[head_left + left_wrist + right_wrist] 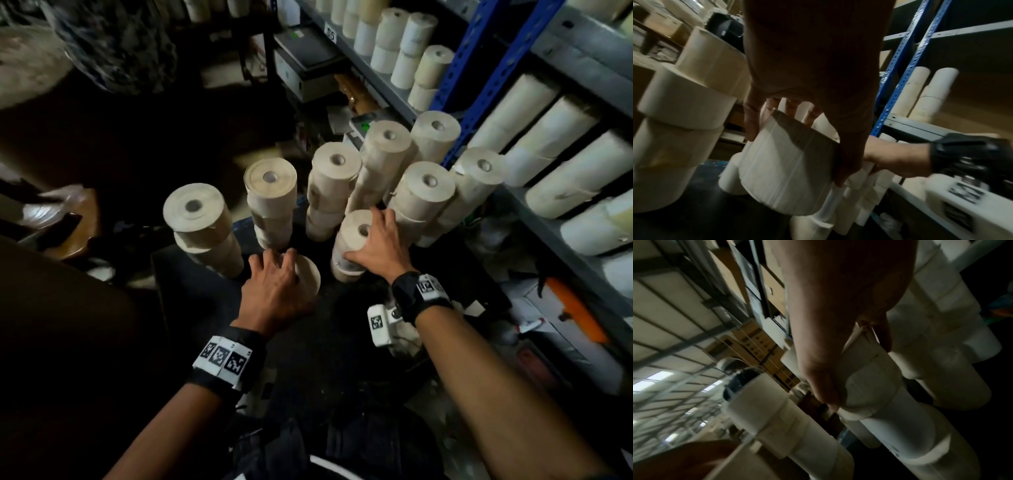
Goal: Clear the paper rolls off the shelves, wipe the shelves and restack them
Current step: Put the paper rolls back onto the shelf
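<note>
The left hand [274, 291] is clamped from above on a single paper roll [310, 274], fingers spread over its top rim and the thumb down its side; the left wrist view shows that roll [785, 172] tilted, but whether it is clear of the dark floor [308, 342] I cannot tell. The right hand [376, 243], just beside the left, grips the top roll of a short stack [352, 240], palm over the flat end, thumb pressed on the side wall and fingers wrapped round the far side, as the right wrist view [869, 379] confirms.

Beyond both hands stand 7 taller stacks of rolls [337, 192], upright or leaning slightly, close together on the floor. The nearest to the left hand is a stack [202, 226] just off its thumb side.

To the outside of the right hand runs the shelving [561, 240], with blue uprights [479, 113] and grey shelves; more rolls [555, 147] lie on their sides there, and others stand upright on a shelf farther off [404, 44]. Each wrist wears a black band with printed markers.
</note>
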